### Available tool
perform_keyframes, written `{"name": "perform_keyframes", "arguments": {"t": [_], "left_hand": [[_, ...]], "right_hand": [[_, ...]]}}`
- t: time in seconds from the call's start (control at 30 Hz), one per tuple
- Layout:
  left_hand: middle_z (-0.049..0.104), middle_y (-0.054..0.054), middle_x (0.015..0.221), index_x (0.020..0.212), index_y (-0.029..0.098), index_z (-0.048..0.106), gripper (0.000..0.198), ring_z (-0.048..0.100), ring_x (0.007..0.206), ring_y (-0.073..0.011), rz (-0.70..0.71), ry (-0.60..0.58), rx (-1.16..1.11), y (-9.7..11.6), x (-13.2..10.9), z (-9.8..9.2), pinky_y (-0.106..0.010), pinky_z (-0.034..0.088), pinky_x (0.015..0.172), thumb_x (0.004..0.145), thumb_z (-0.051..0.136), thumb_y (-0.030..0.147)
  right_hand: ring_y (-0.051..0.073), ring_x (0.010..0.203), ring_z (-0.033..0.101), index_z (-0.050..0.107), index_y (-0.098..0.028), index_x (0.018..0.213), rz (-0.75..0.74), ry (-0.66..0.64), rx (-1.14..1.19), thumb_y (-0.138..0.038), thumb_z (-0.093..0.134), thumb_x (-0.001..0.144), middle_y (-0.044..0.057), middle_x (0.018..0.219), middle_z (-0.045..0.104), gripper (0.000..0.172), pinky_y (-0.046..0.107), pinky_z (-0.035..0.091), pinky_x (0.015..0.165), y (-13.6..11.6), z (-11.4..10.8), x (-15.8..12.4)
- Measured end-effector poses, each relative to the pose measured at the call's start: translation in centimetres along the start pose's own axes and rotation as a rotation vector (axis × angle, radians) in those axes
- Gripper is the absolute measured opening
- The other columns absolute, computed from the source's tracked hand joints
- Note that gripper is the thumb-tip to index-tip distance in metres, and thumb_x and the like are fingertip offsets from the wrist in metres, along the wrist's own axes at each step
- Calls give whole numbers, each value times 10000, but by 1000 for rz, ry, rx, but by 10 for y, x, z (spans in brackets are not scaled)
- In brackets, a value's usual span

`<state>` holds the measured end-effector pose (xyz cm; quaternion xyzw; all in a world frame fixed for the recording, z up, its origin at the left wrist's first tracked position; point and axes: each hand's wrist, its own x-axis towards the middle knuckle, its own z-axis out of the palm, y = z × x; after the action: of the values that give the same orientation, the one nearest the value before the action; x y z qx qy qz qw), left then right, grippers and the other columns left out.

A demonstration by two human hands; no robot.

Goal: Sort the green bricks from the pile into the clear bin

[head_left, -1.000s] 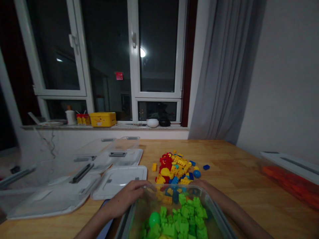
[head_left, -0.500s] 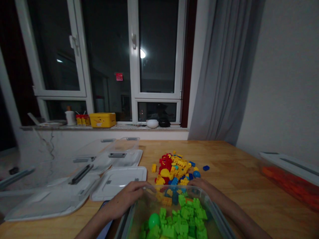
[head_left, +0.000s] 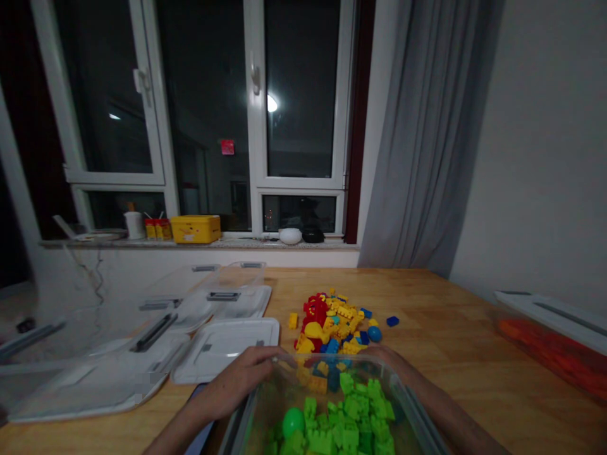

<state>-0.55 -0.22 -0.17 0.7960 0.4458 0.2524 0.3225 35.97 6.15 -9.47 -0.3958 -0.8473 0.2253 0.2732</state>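
Close in front of me stands a clear plastic storage bin (head_left: 270, 395) holding light-green building blocks (head_left: 353, 414) and a green ball (head_left: 293, 421). My left hand (head_left: 251, 374) lies at its far left corner, fingers stretched out over the rim and partly seen through the plastic. At the far right corner is my right hand (head_left: 385, 357), close to the loose blocks; its fingers are mostly hidden. Just beyond the bin lies a pile of yellow blocks (head_left: 345, 313) with blue ones (head_left: 332, 346), a red toy piece (head_left: 315, 309) and a blue ball (head_left: 374, 333).
White lids (head_left: 237, 341) and clear bins with grey latches (head_left: 154, 332) take up the left side. On the right stands a lidded bin of orange-red pieces (head_left: 545, 341). A single blue block (head_left: 392, 321) lies right of the pile. A yellow box (head_left: 195, 229) sits on the windowsill.
My right hand has shifted very slightly down and toward the bin's corner. My left hand, the bin and the blocks look the same.
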Motion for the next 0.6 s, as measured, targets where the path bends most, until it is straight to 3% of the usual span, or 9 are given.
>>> {"name": "perform_keyframes", "arguments": {"t": [0.07, 0.17, 0.27, 0.37, 0.47, 0.6], "left_hand": [[704, -22, 1278, 1206, 250, 711, 386, 570, 1208, -240, -6, -1, 6, 1, 0, -1, -335, 394, 1078, 933, 449, 326], [713, -21, 1262, 1182, 254, 724, 382, 578, 1195, -240, 10, -17, -6, 4, 0, -1, -336, 399, 1074, 930, 444, 315], [712, -19, 1263, 1188, 253, 722, 388, 577, 1193, -242, 9, 6, -12, 5, 0, 0, -345, 397, 1079, 917, 451, 310], [708, -16, 1272, 1193, 261, 720, 390, 574, 1197, -239, 18, -5, -19, 7, 1, 0, -346, 398, 1081, 921, 448, 321], [711, -21, 1264, 1175, 254, 727, 391, 577, 1195, -240, 36, -44, -27, 6, 1, -1, -353, 396, 1083, 933, 428, 321], [692, -26, 1297, 1218, 246, 705, 397, 561, 1220, -247, -4, 3, 1, 2, 1, -1, -365, 379, 1098, 926, 448, 324]], "right_hand": [[286, 844, 689, 765, -208, 837, 27, 2, -75, -398, 615, 829, 73, 883, 778, 242, 408, 524, 818, -9, -5, -2], [269, 916, 670, 732, -215, 964, 82, 134, -132, -356, 620, 832, 72, 965, 754, 223, 383, 511, 830, -28, -18, -7], [248, 929, 660, 696, -211, 995, 132, 347, -65, -340, 581, 858, 74, 1031, 737, 221, 389, 505, 870, -44, -31, -10], [237, 850, 663, 680, -197, 954, 181, 494, 131, -437, 613, 831, 78, 954, 737, 278, 381, 531, 806, -50, -40, -10], [232, 845, 679, 683, -190, 903, 124, 494, 363, -494, 700, 770, 81, 905, 738, 333, 363, 551, 787, -55, -43, -11], [245, 935, 700, 730, -198, 898, 33, 334, 499, -490, 750, 767, 100, 973, 768, 321, 388, 553, 877, -75, -43, -18]]}}
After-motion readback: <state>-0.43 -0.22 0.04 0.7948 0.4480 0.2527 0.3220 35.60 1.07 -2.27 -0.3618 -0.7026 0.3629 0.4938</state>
